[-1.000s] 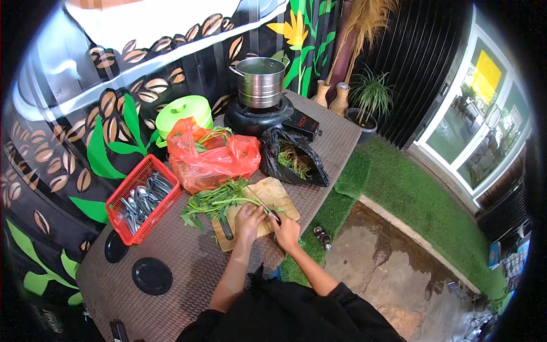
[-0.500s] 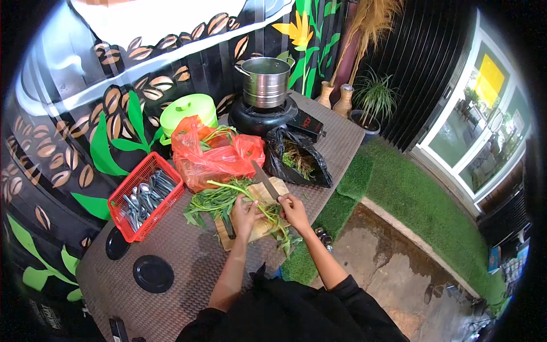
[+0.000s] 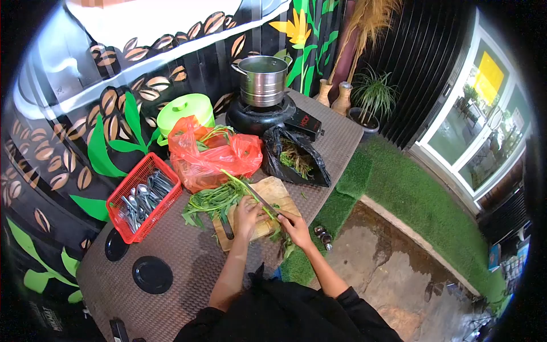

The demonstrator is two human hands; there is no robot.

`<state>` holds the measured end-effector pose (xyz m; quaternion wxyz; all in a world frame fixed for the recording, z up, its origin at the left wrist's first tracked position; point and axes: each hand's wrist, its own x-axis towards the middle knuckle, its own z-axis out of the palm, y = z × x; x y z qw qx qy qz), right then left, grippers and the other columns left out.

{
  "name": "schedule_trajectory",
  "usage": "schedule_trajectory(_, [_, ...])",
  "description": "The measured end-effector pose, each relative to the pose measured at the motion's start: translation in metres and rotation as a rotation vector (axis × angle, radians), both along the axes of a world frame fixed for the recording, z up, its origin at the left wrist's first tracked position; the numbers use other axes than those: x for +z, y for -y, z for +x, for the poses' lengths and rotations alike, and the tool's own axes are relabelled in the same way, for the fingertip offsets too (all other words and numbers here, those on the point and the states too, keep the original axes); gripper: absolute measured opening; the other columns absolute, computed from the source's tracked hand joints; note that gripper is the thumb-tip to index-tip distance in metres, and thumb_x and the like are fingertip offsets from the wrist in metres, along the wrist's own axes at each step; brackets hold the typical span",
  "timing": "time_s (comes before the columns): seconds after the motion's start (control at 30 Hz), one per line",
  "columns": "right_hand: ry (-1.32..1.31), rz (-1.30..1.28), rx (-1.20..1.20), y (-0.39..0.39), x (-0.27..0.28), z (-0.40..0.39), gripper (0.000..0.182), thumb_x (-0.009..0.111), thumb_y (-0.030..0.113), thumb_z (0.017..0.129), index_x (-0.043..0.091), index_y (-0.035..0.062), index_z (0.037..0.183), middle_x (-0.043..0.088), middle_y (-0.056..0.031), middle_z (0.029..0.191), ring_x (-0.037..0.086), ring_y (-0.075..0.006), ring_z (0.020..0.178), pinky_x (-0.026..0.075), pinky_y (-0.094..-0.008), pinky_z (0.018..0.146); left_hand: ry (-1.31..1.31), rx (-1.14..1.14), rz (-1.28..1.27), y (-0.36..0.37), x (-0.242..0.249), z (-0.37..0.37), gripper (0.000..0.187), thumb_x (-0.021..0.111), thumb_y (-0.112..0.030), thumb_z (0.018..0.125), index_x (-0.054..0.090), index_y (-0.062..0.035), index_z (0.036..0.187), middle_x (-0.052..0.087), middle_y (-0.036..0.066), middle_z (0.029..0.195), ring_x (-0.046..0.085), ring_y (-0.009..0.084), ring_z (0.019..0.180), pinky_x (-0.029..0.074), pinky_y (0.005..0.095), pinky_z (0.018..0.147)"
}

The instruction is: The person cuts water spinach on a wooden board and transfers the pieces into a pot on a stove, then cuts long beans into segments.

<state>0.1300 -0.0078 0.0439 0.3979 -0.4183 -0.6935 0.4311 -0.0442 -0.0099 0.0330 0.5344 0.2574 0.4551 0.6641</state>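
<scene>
My right hand (image 3: 293,228) is closed round a kitchen knife (image 3: 259,196), its blade pointing up and left over the wooden cutting board (image 3: 272,187). A long green vegetable stem (image 3: 235,178) lies alongside the blade. My left hand (image 3: 246,218) grips that stem over the board, its fingertips partly hidden. Left of this hand, a heap of leafy greens (image 3: 208,200) rests against the board's edge. More leaves (image 3: 288,248) hang at the board's near right side, below my right hand. A dark narrow thing (image 3: 227,228) shows on the board beside my left hand.
Behind the board sit a red plastic bag (image 3: 208,162) with greens and a black bag (image 3: 319,171) of plant scraps. A steel pot (image 3: 263,82) stands on a black stove (image 3: 256,119). Cutlery fills a red basket (image 3: 151,222); two black plates (image 3: 152,275) lie nearer.
The knife has swung lower and now lies along the stem, which has turned to slope down to the right. The leaves by my right hand have shifted lower. My left hand barely moved.
</scene>
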Motion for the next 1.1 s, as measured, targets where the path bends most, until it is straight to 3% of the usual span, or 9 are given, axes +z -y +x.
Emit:
schedule_trajectory(0.07, [0.202,0.289,-0.098,0.003,0.008,0.001,0.033,0.055,0.031,0.087,0.062,0.0137,0.115,0.066,-0.0142,0.078,0.063,-0.0262,0.063,0.047,-0.0346,0.059,0.050,-0.013,-0.017,-0.001,0.000,0.000,0.037,0.056,-0.001,0.087,0.037,-0.0025,0.119,0.058,0.015,0.093,0.062,0.0230,0.079,0.057,0.0359,0.066])
schedule_trajectory(0.17, [0.453,0.074,-0.042,0.007,0.040,0.005,0.037,0.053,0.039,0.086,0.058,0.0243,0.119,0.065,-0.0166,0.096,0.062,-0.0348,0.084,0.049,-0.0414,0.074,0.219,-0.130,-0.020,-0.004,-0.014,-0.007,0.038,0.056,0.000,0.086,0.039,-0.0016,0.120,0.057,0.015,0.095,0.061,0.0224,0.084,0.055,0.0359,0.076])
schedule_trajectory(0.2, [0.453,0.073,-0.042,0.005,0.043,0.006,0.037,0.053,0.039,0.086,0.058,0.0243,0.119,0.065,-0.0166,0.096,0.062,-0.0348,0.084,0.049,-0.0414,0.074,0.339,-0.240,-0.008,-0.002,-0.013,-0.007,0.039,0.057,0.000,0.086,0.040,-0.0012,0.122,0.057,0.015,0.096,0.061,0.0218,0.086,0.054,0.0357,0.080])
schedule_trajectory(0.4, [0.525,0.002,0.052,-0.005,0.045,0.012,0.038,0.053,0.039,0.086,0.058,0.0221,0.120,0.065,-0.0160,0.098,0.063,-0.0336,0.088,0.048,-0.0403,0.078,0.248,-0.205,0.048,0.003,-0.012,0.001,0.036,0.054,0.003,0.086,0.047,-0.0027,0.121,0.057,0.011,0.098,0.059,0.0197,0.092,0.052,0.0330,0.083])
schedule_trajectory(0.5, [0.190,0.030,0.093,-0.008,0.017,0.006,0.037,0.054,0.037,0.087,0.059,0.0191,0.119,0.063,-0.0174,0.104,0.061,-0.0308,0.096,0.046,-0.0372,0.084,0.249,-0.202,0.039,0.000,-0.017,-0.004,0.039,0.052,0.004,0.086,0.045,-0.0054,0.124,0.057,0.011,0.107,0.057,0.0199,0.101,0.050,0.0357,0.085])
schedule_trajectory(0.57, [0.086,-0.058,0.103,-0.009,0.004,0.002,0.036,0.055,0.031,0.089,0.058,0.0135,0.120,0.067,-0.0122,0.096,0.063,-0.0207,0.085,0.046,-0.0324,0.077,0.303,-0.197,0.025,0.000,-0.020,-0.006,0.039,0.052,0.003,0.086,0.045,-0.0051,0.124,0.058,0.010,0.107,0.057,0.0198,0.101,0.049,0.0356,0.086])
schedule_trajectory(0.8, [0.220,0.214,-0.102,0.008,0.009,-0.016,0.032,0.055,0.031,0.088,0.060,0.0136,0.115,0.066,-0.0151,0.088,0.065,-0.0259,0.075,0.048,-0.0335,0.068,0.576,-0.097,0.017,0.000,-0.042,-0.004,0.035,0.051,0.005,0.086,0.046,-0.0026,0.120,0.057,0.009,0.101,0.058,0.0238,0.095,0.049,0.0366,0.087])
schedule_trajectory(0.87, [0.392,0.158,-0.134,0.013,0.023,-0.020,0.030,0.056,0.030,0.087,0.061,0.0148,0.112,0.065,-0.0151,0.083,0.064,-0.0297,0.070,0.049,-0.0366,0.062,0.581,-0.038,0.017,-0.003,-0.048,0.000,0.035,0.052,0.005,0.086,0.046,-0.0029,0.119,0.057,0.010,0.102,0.058,0.0244,0.095,0.049,0.0366,0.086])
schedule_trajectory(1.1, [0.438,0.192,-0.268,0.001,0.011,-0.028,0.030,0.055,0.031,0.087,0.062,0.0149,0.111,0.065,-0.0161,0.082,0.064,-0.0306,0.070,0.048,-0.0375,0.061,0.434,0.182,0.011,0.000,-0.032,0.006,0.029,0.059,-0.002,0.086,0.046,-0.0029,0.112,0.058,0.011,0.101,0.059,0.0214,0.089,0.052,0.0332,0.075])
